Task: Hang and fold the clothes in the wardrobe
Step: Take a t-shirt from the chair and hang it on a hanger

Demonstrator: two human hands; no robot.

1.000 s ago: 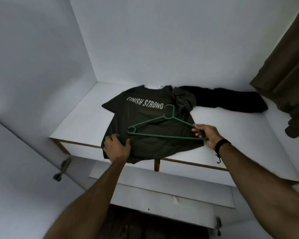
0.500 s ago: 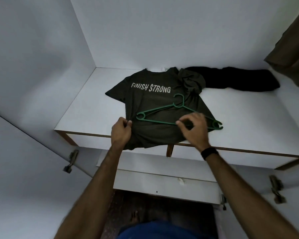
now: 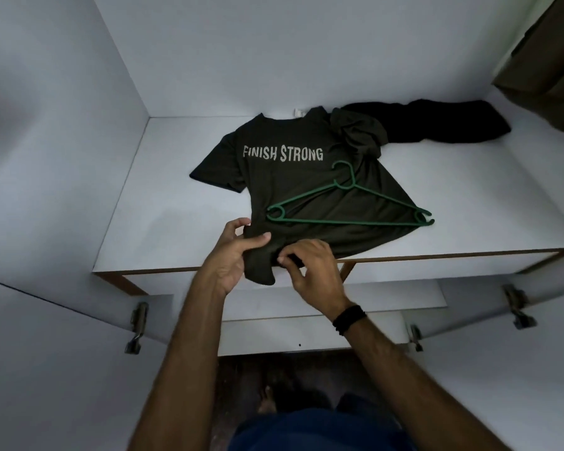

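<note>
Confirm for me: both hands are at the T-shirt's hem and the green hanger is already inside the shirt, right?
Not quite. In the head view both hands, left hand and right hand, do grip the T-shirt at its hem, but the green hanger lies on top of the shirt, not inside.

A brown curtain hangs at the upper right beside the white wardrobe. Metal hinges sit on the open doors below the shelf, above a dark floor.
</note>
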